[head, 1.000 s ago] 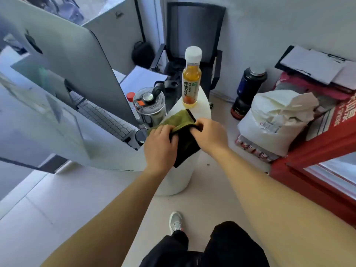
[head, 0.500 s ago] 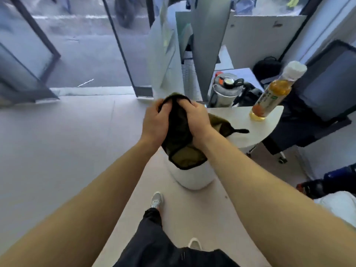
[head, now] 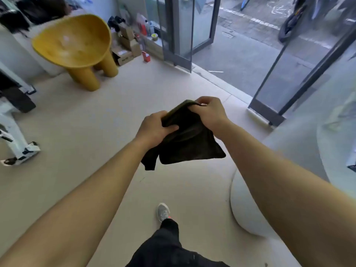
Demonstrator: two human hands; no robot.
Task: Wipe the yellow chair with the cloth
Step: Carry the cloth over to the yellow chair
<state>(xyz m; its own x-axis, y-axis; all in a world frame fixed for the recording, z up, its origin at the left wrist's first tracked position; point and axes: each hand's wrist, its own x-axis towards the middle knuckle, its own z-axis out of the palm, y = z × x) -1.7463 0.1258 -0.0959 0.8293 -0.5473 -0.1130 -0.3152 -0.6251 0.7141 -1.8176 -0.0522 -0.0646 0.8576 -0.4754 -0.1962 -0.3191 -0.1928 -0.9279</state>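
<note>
The yellow chair (head: 73, 45), a rounded bucket seat on thick legs, stands on the floor at the upper left, well away from my hands. A dark olive cloth (head: 186, 143) hangs in mid-air at the centre of the view. My left hand (head: 154, 130) grips its left edge and my right hand (head: 210, 112) pinches its top right corner. The lower part of the cloth droops below both hands.
Cardboard boxes (head: 127, 47) and small clutter sit right of the chair by a glass door (head: 185, 29). A white round table base (head: 248, 207) is at the lower right. A white machine leg (head: 17, 145) stands at the left. My foot (head: 163, 211) is on the pale floor.
The view has swung left from the white table with the bottle to the open floor, bringing the yellow chair into sight. Both hands lifted the cloth off the table and still hold it.
</note>
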